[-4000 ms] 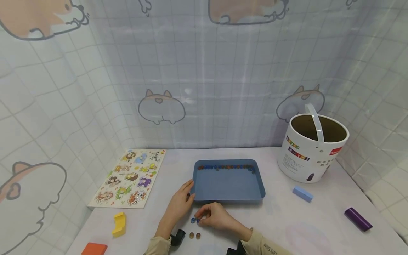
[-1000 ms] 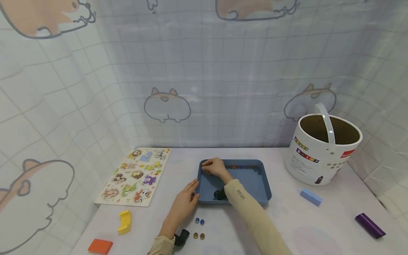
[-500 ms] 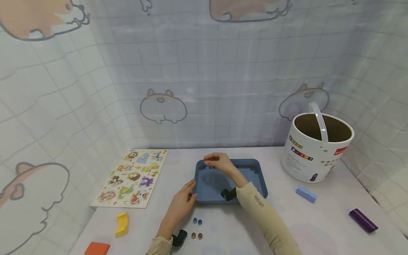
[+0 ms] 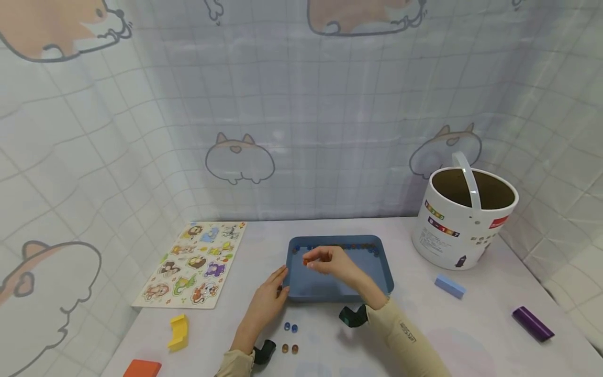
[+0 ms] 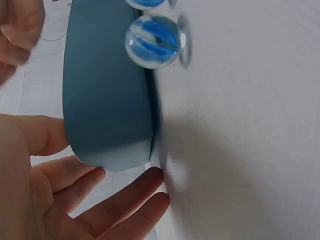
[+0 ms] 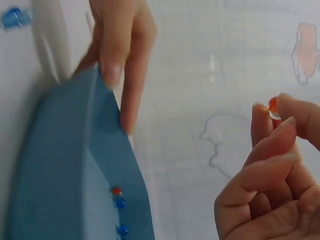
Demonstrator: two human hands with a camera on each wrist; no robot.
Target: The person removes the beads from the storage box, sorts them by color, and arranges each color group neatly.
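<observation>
My right hand (image 4: 336, 264) pinches an orange-and-clear glass marble (image 6: 272, 108) between thumb and fingertips, above the tray's left part. The shallow blue tray (image 4: 339, 297) holds a row of blue and reddish-brown marbles (image 4: 363, 246) along its far wall. My left hand (image 4: 267, 301) rests at the tray's near left corner, fingers fairly straight against the outside of its wall. On the table before the tray lie two blue-swirled marbles (image 4: 290, 327) and, nearer me, two brown marbles (image 4: 290, 348). In the left wrist view, a blue marble (image 5: 153, 42) sits beside the tray wall.
An animal puzzle board (image 4: 188, 267) lies to the left, with a yellow block (image 4: 178, 333) and an orange block (image 4: 142, 368) nearer. On the right stand a white bucket (image 4: 452, 235) with a handle, a light blue block (image 4: 449, 286) and a purple block (image 4: 533, 324).
My right hand went from the blue marbles to the tray's far left corner, then lifted an orange marble from there and drew back toward me. My left hand stayed by the tray.
</observation>
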